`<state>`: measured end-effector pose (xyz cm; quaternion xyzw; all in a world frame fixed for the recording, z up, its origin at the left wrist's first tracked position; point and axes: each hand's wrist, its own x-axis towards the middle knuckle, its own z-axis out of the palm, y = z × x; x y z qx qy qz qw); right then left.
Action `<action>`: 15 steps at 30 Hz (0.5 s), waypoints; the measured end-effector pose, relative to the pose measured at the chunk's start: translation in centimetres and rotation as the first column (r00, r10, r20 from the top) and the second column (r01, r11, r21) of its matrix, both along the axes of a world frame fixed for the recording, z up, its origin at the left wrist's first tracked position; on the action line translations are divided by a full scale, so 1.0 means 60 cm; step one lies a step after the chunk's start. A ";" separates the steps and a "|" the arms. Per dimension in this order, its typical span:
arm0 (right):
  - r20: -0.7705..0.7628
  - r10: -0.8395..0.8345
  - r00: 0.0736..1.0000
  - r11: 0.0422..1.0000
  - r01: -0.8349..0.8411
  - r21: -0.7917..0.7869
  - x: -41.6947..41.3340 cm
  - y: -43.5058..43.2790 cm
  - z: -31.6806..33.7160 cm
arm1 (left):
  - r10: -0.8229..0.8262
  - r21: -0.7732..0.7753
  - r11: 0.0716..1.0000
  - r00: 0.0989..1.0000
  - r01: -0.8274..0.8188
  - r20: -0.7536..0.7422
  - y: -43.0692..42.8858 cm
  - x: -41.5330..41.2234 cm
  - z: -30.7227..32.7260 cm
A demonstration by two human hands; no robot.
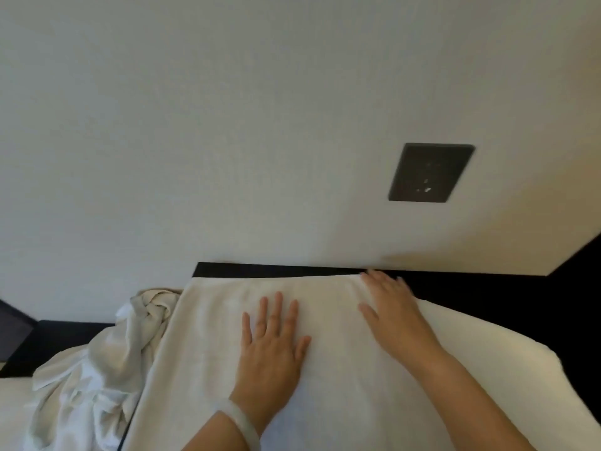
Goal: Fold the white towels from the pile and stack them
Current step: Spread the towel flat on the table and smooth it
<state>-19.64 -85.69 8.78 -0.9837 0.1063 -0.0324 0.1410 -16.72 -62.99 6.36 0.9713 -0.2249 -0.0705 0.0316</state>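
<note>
A white towel (208,346) lies spread flat in front of me, its far edge against the dark ledge by the wall. My left hand (271,349) rests palm down on its middle, fingers spread; a pale bangle circles that wrist. My right hand (390,307) lies flat near the towel's far right corner, fingers apart and reaching toward the far edge. A crumpled pile of white towels (97,362) sits to the left, touching the spread towel's left edge.
A pale wall (260,125) rises directly behind the towel, with a dark socket plate (429,172) on it. A black ledge (487,288) runs along the wall's foot. A white cushioned surface (507,359) shows at the right under the towel.
</note>
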 end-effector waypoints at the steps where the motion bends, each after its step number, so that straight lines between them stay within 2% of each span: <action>1: -0.043 -0.113 0.993 0.993 0.111 -0.037 -0.030 -0.041 0.004 | -0.048 -0.016 0.999 0.999 0.048 -0.013 -0.015 -0.024 0.002; 4: -0.324 -0.398 0.858 0.917 0.371 -0.144 -0.117 -0.144 0.026 | -0.114 -0.046 0.992 0.993 0.114 -0.002 -0.047 -0.071 0.000; 6: -0.362 -0.459 0.811 0.888 0.425 -0.175 -0.155 -0.170 0.033 | -0.075 -0.055 0.996 0.997 0.075 0.005 -0.052 -0.074 0.001; 9: -0.147 -0.415 0.898 0.896 0.375 -0.240 -0.192 -0.153 0.036 | -0.056 -0.049 0.997 0.998 0.055 -0.023 -0.052 -0.074 0.005; 12: 0.110 -0.312 0.944 0.927 0.328 -0.182 -0.223 -0.100 0.036 | -0.029 -0.028 0.999 0.999 0.028 -0.046 -0.056 -0.073 0.013; 13: 0.111 -0.278 0.954 0.942 0.293 -0.161 -0.234 -0.083 0.036 | -0.039 -0.055 0.998 0.998 0.035 -0.059 -0.060 -0.077 0.018; 15: 0.051 -0.189 0.981 0.976 0.193 -0.097 -0.258 -0.056 0.031 | -0.110 -0.183 0.976 0.993 0.115 0.036 -0.076 -0.094 0.041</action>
